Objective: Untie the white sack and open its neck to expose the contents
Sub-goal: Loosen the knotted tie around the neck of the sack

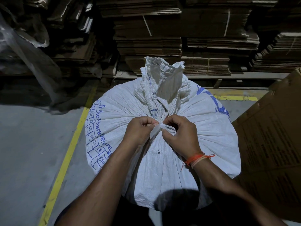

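Both hands pinch the white tie strip [160, 128] at the white sack [162, 144] neck: left hand [140, 130], right hand [180, 136]. Risk: pulling the wrong end probably tightens the knot.

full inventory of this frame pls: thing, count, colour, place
white sack: 1, white with blue print, centre, neck gathered and standing up
tie strip: 1, white, at the neck, pinched by both hands
eyelet: 1, metal, on the neck flap
flattened cartons: many stacks, brown, behind the sack
cardboard sheet: 1, brown, right
plastic sheeting: clear, upper left
floor line: yellow, left of the sack
wrist threads: orange, right wrist
left hand: 1, on the tie
right hand: 1, on the tie
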Tool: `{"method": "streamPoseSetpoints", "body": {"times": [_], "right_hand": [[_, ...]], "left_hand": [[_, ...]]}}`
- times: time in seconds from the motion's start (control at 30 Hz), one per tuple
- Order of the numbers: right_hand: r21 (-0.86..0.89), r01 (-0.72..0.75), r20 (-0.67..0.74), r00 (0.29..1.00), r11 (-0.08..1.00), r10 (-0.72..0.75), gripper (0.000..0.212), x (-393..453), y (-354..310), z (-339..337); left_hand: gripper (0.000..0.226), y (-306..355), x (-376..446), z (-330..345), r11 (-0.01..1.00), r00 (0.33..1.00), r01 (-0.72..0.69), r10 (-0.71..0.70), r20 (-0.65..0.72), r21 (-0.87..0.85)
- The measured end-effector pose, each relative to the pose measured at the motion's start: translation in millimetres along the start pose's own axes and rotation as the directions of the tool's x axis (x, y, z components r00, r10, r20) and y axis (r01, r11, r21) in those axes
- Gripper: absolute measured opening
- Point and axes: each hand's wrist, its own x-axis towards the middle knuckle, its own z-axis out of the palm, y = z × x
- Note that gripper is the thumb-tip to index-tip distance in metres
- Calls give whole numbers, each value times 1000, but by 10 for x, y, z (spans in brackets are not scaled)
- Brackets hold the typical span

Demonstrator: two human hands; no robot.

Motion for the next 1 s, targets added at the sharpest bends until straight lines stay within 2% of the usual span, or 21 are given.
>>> {"method": "streamPoseSetpoints", "body": {"times": [0.4,0.57,0.73,0.9,1.0], "right_hand": [[0,-2,-8,1000,1000,2,14,7,-35,-14],[5,-6,-6,1000,1000,6,15,6,-25,-20],[-2,3,15,1000,1000,-3,15,13,-7,-22],[47,-26,53,998,999,24,22,35,-13,-95],[-11,22,80,997,1000,-21,22,45,-7,-139]], "left_hand": [[12,29,-38,-7,1000,999,-17,17,36,-12],[33,45,-42,-29,1000,997,-4,6,82,-17],[10,4,-51,-58,989,987,-131,123,100,69],[9,1,-40,-59,995,993,-100,98,72,23],[10,1,-23,-57,996,993,-88,87,79,5]]}}
